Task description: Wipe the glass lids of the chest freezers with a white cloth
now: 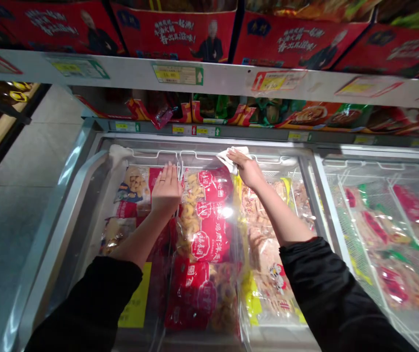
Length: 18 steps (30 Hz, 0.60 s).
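Note:
A white cloth (236, 155) lies bunched on the glass lid (209, 337) of a chest freezer, near its far edge. My right hand (246, 168) presses over the cloth with its fingers bent across it. To the left, my left hand (166, 188) rests flat on the glass, fingers stretched forward, a ring on one of them. Through the lid show red bags of ring-shaped snacks (205, 220) below and between my hands. Clear bags with yellow edges (266, 244) lie under my right forearm.
Beyond the freezer stand shelves with red printed boxes (175, 34) and a price-tag rail (227, 76). A second freezer section (388, 234) with packaged food adjoins on the right. Tiled floor (15, 215) runs along the left, past the freezer's metal frame (63, 210).

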Motion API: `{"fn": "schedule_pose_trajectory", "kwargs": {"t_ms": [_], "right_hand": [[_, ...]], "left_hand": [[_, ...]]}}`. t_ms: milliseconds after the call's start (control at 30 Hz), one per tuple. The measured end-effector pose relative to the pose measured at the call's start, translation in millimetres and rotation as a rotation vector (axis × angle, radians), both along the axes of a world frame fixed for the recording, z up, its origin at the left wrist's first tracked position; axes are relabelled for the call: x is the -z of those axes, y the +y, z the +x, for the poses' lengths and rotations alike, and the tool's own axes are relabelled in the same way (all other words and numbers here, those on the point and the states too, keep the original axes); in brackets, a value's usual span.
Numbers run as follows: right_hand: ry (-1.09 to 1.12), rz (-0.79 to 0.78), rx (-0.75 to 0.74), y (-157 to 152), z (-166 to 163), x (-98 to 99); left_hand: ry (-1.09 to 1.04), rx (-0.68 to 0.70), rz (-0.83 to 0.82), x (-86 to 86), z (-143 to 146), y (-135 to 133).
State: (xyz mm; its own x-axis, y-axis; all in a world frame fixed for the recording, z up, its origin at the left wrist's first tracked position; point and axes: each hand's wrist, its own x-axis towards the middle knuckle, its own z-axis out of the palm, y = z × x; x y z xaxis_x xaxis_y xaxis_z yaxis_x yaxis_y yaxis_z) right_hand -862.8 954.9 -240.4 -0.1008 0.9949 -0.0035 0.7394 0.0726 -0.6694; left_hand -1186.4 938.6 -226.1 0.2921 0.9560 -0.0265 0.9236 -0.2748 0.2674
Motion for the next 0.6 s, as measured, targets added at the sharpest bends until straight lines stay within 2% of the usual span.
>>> {"fn": "schedule_pose_trajectory", "kwargs": {"t_ms": [100, 167, 233, 333, 400, 467, 600], "right_hand": [[-0.043, -0.029, 0.135, 17.0, -12.0, 4.9], [-0.066, -0.029, 0.157, 26.2, -22.9, 8.1], [-0.061, -0.013, 0.088, 26.4, -23.5, 9.5], [-0.034, 0.006, -0.049, 11.7, -0.1, 8.7], [-0.029, 0.008, -0.065, 2.1, 21.0, 8.2], [-0.031, 0.011, -0.010, 0.3, 33.8, 9.9], [-0.049, 0.017, 0.125, 14.3, 22.3, 17.1]], "left_hand": [[0.023, -0.045, -0.036, -0.2, 34.0, -6.9], [0.007, 0.061, -0.098, -0.5, 67.9, -11.1], [-0.023, 0.123, -0.112, -2.0, 103.6, -13.1], [-0.053, 0.083, -0.106, -6.2, 145.3, -11.7], [-0.059, 0.078, -0.111, -7.6, 160.1, -9.9], [-0.057, 0.077, -0.115, -6.8, 166.2, -9.1], [-0.046, 0.057, -0.117, -2.3, 166.6, -9.2]]}}
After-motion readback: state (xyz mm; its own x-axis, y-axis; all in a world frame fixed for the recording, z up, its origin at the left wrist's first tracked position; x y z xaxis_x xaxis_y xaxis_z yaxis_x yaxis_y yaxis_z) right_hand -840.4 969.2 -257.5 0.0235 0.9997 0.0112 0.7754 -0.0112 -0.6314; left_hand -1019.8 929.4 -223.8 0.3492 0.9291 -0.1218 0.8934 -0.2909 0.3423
